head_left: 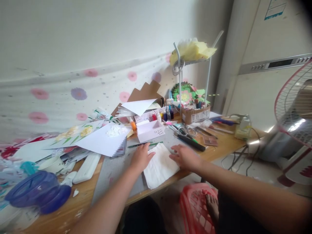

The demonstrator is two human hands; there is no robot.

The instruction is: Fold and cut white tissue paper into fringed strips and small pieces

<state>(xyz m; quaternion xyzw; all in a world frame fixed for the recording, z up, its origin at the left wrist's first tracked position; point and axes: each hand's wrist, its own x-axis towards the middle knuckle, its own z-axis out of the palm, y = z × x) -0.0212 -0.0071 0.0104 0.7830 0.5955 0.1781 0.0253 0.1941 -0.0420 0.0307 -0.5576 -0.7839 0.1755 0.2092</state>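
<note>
A white folded tissue (161, 169) lies on the grey mat (109, 175) near the table's front edge. My left hand (142, 157) rests at its left side, with the fingers stretched forward and the thumb at the tissue's edge. On the other side, my right hand (185, 157) has its fingers apart and slightly bent, with the fingertips at the tissue's right edge. Neither hand appears to grip anything. Just beyond my left fingertips lies a thin dark green stick (156, 143). A small white box (150, 131) with handwriting stands behind it.
A black-handled tool (191, 143) and scissors (186, 131) lie to the right. Behind them is a cardboard box (195, 114) of supplies. Papers (102, 138) and a blue plastic bowl (36, 190) crowd the left. A red stool (195, 208) is below; a fan (296, 107) stands right.
</note>
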